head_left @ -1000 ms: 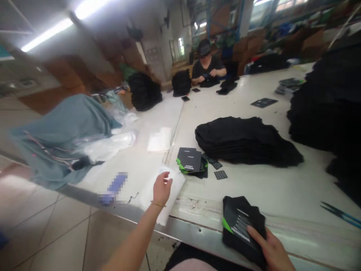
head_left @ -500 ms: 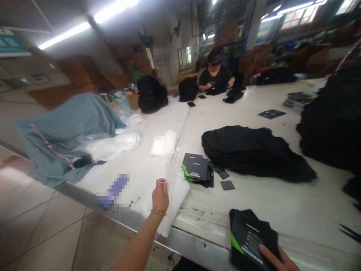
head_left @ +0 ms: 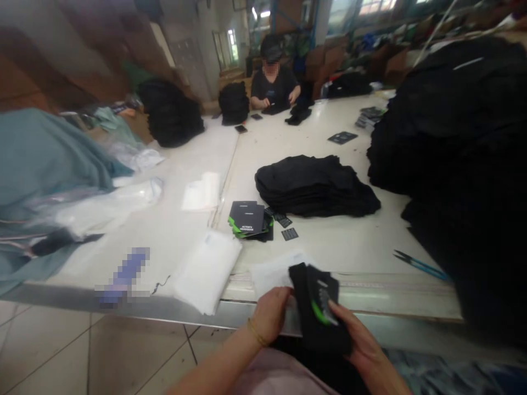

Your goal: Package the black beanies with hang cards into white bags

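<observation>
- We've got the left hand curled round the left side of a black bundle, a bracelet on that wrist
- The right hand is on the bundle's other side, fingers stretched along it, so we'd call that a two-handed pinch
- The bundle sits between both hands, just over the table's front edge, with a printed card with a green stripe on its face
- A thin white sheet lies on the table, touching the bundle's top left corner
- Just left of that there's a folded white bag on the table, near a blurred purple thing
- Ahead we can see a stack of black-and-green cards, with small dark tags just beside it
- Right behind those is a pile of black clothes
- A much bigger black pile towers on the right, with blue-handled scissors just beside it
- Teal cloth and clear plastic sit on the left
- Way down the table, a co-worker has both hands on something dark
</observation>
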The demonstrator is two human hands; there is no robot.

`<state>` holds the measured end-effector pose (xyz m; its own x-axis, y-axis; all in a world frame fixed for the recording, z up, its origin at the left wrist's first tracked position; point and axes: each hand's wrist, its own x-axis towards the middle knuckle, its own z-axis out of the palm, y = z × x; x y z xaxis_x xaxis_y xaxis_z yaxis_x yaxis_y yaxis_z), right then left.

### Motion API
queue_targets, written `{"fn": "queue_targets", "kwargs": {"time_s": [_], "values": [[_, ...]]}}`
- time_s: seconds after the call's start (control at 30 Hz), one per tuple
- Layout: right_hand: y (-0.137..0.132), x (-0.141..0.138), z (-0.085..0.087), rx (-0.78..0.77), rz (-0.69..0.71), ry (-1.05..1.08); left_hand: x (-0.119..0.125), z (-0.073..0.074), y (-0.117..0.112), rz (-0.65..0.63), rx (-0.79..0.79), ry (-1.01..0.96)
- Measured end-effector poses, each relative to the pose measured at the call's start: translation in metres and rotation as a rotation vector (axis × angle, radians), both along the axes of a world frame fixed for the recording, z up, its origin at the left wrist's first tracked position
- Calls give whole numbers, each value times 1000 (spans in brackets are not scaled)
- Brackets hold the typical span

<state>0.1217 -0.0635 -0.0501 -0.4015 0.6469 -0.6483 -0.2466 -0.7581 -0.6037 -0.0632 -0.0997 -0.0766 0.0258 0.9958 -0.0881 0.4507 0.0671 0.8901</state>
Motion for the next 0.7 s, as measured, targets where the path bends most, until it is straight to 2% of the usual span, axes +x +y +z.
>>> {"fn": "queue_targets", "kwargs": {"time_s": [0.07, 0.13, 0.17, 0.23, 0.37, 0.43, 0.57, 0.63, 0.7], "values": [[7, 16, -6, 41, -152, -49, -8, -1, -10, -184, 100, 157], [6, 24, -5, 57, -208, -34, -13, 1, -13, -326, 173, 272], [3, 24, -2, 46, -191, -9, -14, 4, -11, -351, 180, 278], [-2, 19, 3, 31, -66, 49, -13, 9, -2, -344, 180, 224], [1, 10, 4, 171, 239, 51, -16, 19, 19, -274, 190, 176], [8, 9, -1, 260, 262, -81, -18, 22, 22, -329, 196, 261], [18, -1, -4, 522, 288, -328, -13, 29, 19, -557, 262, 515], [21, -9, -3, 614, 334, -325, -11, 32, 16, -625, 296, 629], [23, -16, -4, 577, 299, -262, -12, 34, 14, -655, 317, 718]]}}
